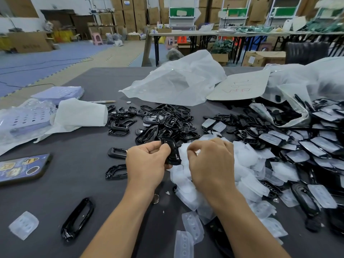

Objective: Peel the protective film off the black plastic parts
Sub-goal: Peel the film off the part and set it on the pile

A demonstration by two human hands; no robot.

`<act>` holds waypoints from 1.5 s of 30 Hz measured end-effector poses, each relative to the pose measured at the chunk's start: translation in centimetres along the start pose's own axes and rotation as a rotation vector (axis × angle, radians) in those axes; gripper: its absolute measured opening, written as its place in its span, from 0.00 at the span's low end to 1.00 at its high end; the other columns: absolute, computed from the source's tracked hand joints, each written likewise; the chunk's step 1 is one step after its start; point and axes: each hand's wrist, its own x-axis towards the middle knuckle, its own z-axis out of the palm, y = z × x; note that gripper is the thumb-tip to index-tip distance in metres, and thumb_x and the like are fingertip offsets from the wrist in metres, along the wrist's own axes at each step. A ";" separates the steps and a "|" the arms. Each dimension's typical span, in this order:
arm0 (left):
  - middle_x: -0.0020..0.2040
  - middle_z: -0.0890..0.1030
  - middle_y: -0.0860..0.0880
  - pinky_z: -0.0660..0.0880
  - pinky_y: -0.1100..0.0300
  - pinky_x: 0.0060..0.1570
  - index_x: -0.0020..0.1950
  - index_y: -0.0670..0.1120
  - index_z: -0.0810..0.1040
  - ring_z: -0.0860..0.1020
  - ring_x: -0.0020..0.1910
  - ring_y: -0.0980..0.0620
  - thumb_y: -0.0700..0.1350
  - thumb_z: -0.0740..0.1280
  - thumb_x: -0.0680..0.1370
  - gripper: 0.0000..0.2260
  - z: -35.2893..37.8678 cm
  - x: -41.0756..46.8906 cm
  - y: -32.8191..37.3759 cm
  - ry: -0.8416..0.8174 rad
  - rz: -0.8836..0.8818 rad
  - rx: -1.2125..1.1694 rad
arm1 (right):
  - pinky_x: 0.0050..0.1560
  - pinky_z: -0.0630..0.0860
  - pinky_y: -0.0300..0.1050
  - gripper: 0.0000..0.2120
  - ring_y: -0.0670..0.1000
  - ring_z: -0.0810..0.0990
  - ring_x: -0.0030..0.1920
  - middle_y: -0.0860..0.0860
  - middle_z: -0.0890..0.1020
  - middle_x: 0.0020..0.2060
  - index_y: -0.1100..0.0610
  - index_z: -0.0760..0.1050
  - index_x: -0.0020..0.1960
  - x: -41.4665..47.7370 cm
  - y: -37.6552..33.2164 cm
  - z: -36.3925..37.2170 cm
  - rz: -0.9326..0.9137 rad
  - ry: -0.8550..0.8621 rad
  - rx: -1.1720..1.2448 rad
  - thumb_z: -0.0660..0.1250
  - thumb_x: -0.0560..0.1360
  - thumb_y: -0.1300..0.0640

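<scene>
My left hand [147, 161] grips a glossy black plastic part [172, 151] over the middle of the dark table [74, 183]. Just to its right, my right hand [210, 161] has its fingers curled and pinches a bit of white film [197, 152] above a heap of peeled films [247, 159]. Behind the hands lies a pile of bare black frames [163, 120]. To the right spreads a pile of black parts with film on them [307, 144].
A phone [20, 168] lies at the left. Single black frames [78, 218] [116, 171] and loose films [24, 225] dot the near table. Plastic bags [178, 81], a cardboard label [240, 86] and purple trays [26, 118] lie further back.
</scene>
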 end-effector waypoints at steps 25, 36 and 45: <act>0.35 0.87 0.46 0.85 0.52 0.38 0.39 0.54 0.88 0.84 0.33 0.49 0.47 0.71 0.69 0.06 0.0 -0.1 0.1 -0.020 -0.014 -0.056 | 0.33 0.75 0.36 0.18 0.47 0.78 0.28 0.51 0.83 0.30 0.54 0.78 0.53 0.0 -1.0 -0.9 0.357 -0.063 1.209 0.72 0.70 0.72; 0.36 0.87 0.46 0.81 0.59 0.34 0.41 0.50 0.89 0.86 0.33 0.50 0.40 0.71 0.75 0.08 0.0 -0.1 -0.1 -0.031 0.019 -0.078 | 0.32 0.71 0.37 0.06 0.45 0.69 0.26 0.47 0.75 0.25 0.54 0.85 0.37 0.2 -0.9 -0.8 0.382 -0.071 1.155 0.78 0.71 0.62; 0.36 0.87 0.48 0.85 0.51 0.38 0.41 0.54 0.89 0.86 0.34 0.50 0.45 0.70 0.72 0.08 0.0 -0.3 -0.2 -0.066 0.058 -0.034 | 0.36 0.75 0.38 0.11 0.51 0.80 0.38 0.54 0.83 0.33 0.56 0.85 0.39 0.4 -1.2 -1.7 0.527 -0.238 1.472 0.70 0.78 0.63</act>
